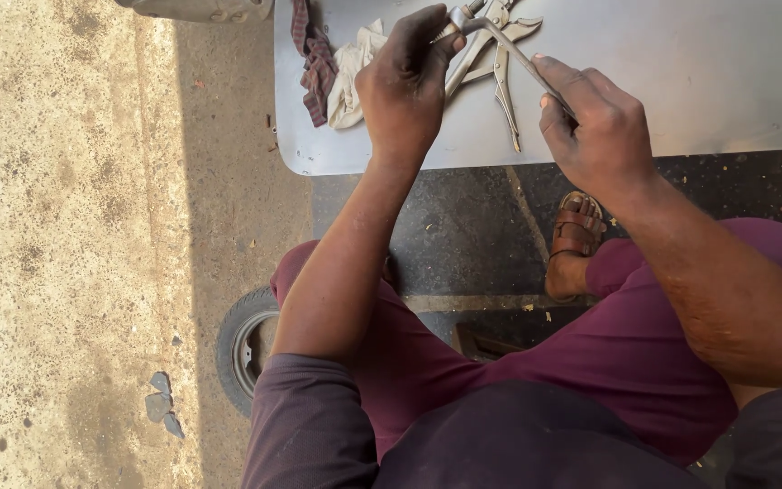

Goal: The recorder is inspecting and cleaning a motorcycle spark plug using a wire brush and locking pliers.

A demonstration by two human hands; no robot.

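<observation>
Up at the top centre of the frame, the left hand (406,81) is clenched around the head end of a thin metal rod (510,52), while the right hand (597,122), just right of it, grips the rod's lower end in a closed fist. The rod slants from upper left to lower right between the two hands, above a grey metal surface (708,72). Locking pliers (500,68) lie on the surface directly beneath the rod, handles pointing toward the near edge. Crumpled rags (337,68) sit just left of the left hand, near the surface's rounded left corner. The right stretch of the surface is bare. Below its near edge lie dark ground, a sandalled foot (575,237) and maroon trousers; a small tyre (244,349) stands at lower left beside sandy ground.
</observation>
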